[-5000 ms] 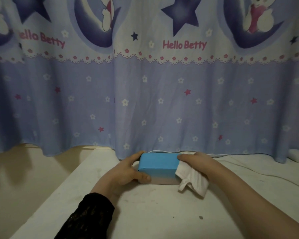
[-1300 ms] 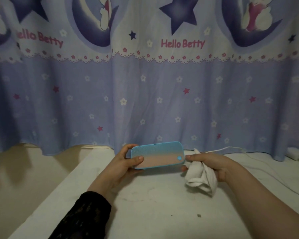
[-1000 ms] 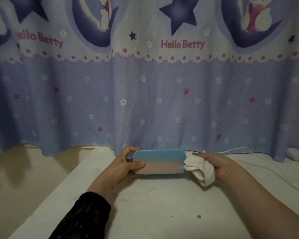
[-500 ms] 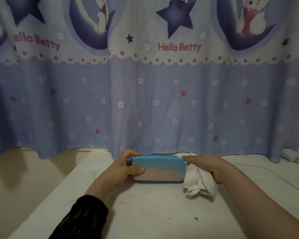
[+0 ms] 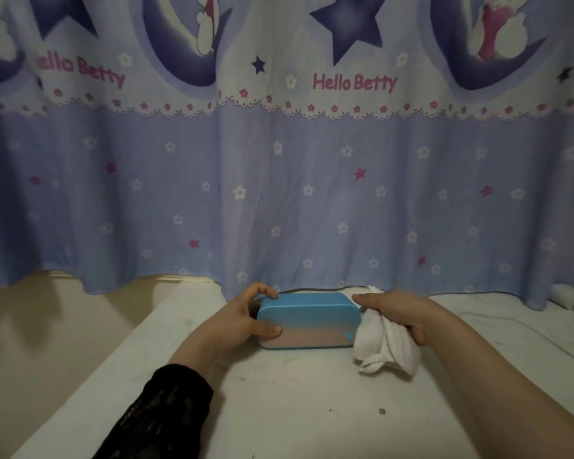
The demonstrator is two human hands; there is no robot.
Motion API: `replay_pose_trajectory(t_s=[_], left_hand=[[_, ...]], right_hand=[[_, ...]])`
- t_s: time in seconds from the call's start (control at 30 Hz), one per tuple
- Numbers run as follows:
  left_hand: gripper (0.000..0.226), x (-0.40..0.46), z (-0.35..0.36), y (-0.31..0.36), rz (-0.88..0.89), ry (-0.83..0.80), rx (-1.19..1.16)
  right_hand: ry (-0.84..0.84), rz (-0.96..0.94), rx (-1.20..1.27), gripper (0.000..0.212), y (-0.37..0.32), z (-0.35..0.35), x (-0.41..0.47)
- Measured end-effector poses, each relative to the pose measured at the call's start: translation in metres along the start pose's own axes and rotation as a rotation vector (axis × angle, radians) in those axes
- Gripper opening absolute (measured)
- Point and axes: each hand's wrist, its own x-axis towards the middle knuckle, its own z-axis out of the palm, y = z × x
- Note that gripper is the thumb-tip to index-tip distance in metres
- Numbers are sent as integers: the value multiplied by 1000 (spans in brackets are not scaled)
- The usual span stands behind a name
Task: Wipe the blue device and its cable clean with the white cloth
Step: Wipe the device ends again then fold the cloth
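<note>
On the white surface point(image 5: 279, 409) before the star-print curtain point(image 5: 279, 193), we are gripping the blue device point(image 5: 307, 321) at its left end with our left hand point(image 5: 242, 318). Our right hand point(image 5: 401, 309) is closing around the bunched white cloth point(image 5: 383, 347), pressing it against the device's right end.

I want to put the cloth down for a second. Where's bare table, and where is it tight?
Bare table lies in front of the blue device, between the two forearms, bar a few small specks. The far right strip along the curtain hem looks mostly open too. It is crowded around the device: left hand on one end, right hand and white cloth at the other.
</note>
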Motion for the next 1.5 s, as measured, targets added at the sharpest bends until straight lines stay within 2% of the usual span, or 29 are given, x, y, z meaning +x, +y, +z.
replay_pose_trajectory(t_s=[0.1,0.17,0.33,0.43,0.5,0.57,0.6,0.67,0.73,0.8,0.9,0.97,1.03,1.13,1.2,1.27,1.33,1.37,1.43,1.5], left_hand=[[47,0,-1,-1,2,-38,41],[48,0,-1,-2,-3,-47,46],[46,-4,2,1,5,-35,97],[42,-9,10,12,176,166,396],[31,-15,21,28,329,281,314],[9,-23,34,42,357,208,127],[6,-27,40,46,326,135,91],[17,-30,48,42,252,28,175],[20,-33,51,40,213,-2,236],[16,-33,51,40,173,-19,131],[17,-34,46,40,148,-4,-32],[13,-33,43,38,140,23,-122],[11,-33,41,36,101,15,-219],[13,-36,39,36,-6,-124,-306],[14,-37,37,35,-66,-219,-278],[18,-38,35,36,-109,-243,-206],[21,-37,34,35,-115,-201,-137],[24,-38,34,36,-95,-175,-132],[28,-37,34,36,-41,-134,-166],[30,-37,35,36,-10,-103,-173]], right_hand=[[82,-71,-29,37,-5,-7,-4],[87,-111,44,32,-9,-11,-8],[-268,-83,449,27,-13,-6,-24],[-405,-131,610,34,-13,1,-32],[-447,-182,657,32,-13,7,-37],[-465,-234,657,24,-12,13,-41],[-478,-253,646,22,-12,16,-42],[-492,-273,603,20,-12,20,-45],[-474,-269,557,32,-11,21,-46],[-439,-256,451,41,-10,19,-49],[-292,-290,90,27,-11,12,-55],[-233,-288,-45,25,-12,6,-56],[-265,-249,-137,30,-13,3,-57],[-354,-185,-334,39,-14,5,-64],[-390,-186,-437,33,-14,9,-66],[-397,-234,-442,25,-11,10,-64],[-396,-290,-385,29,-9,11,-60],[-418,-292,-315,27,-8,11,-58],[-507,-265,-207,9,-6,15,-57],[-539,-285,-271,7,-5,18,-56]])
